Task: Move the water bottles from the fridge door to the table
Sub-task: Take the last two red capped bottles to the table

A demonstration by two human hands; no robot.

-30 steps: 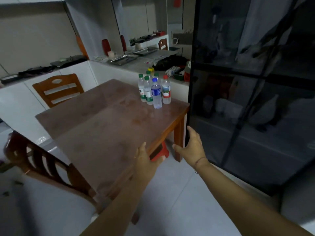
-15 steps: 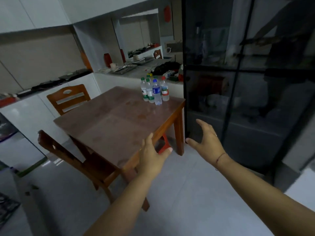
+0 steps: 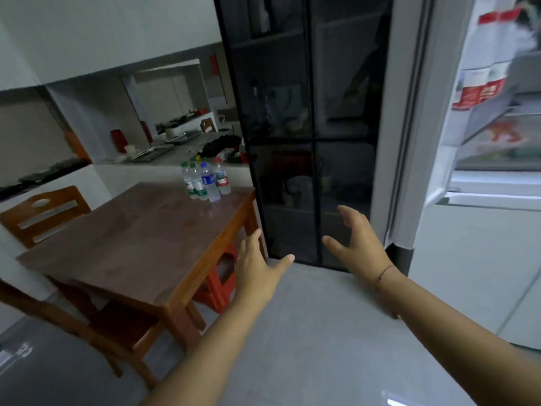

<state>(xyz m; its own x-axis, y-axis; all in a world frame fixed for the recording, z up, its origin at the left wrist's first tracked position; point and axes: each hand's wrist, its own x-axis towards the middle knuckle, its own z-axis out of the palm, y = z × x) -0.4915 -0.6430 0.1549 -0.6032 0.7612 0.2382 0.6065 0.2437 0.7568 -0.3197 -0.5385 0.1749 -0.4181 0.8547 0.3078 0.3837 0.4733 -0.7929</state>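
Water bottles [image 3: 205, 181]: a tight cluster of small clear bottles stands upright on the far right corner of the bench [image 3: 140, 235], well ahead of your left hand and a little to its left. You can make out green caps, one blue and one red. A yellow cap shows behind them, but whether it is on the bench you cannot tell.
Left hand [image 3: 257, 271]: held out in the air, fingers straight and spread, thumb out to the right. It holds nothing.
Right hand [image 3: 357, 244]: also in the air, a little further forward than the left, fingers spread and slightly bent, thumb pointing left. It holds nothing. A thin thread [image 3: 383, 273] circles the wrist.
Bench: brown top on wooden legs. Its right edge runs just left of your left hand.
Stool [image 3: 222, 276]: red, tucked under the bench, just beyond your left hand.
Cabinet [image 3: 307, 142]: dark and glass-fronted, straight ahead of both hands, between the bench and the fridge.
Fridge [image 3: 474, 253]: white, to the right of your right hand. Its upper part stands open, with blurred red-and-white packs inside. What sits in the door you cannot tell.
Chairs: one wooden chair [image 3: 44, 212] is at the far left of the bench, another [image 3: 73, 317] at its near side, well left of your left forearm.
Floor [image 3: 307, 332]: pale grey, beneath both forearms.
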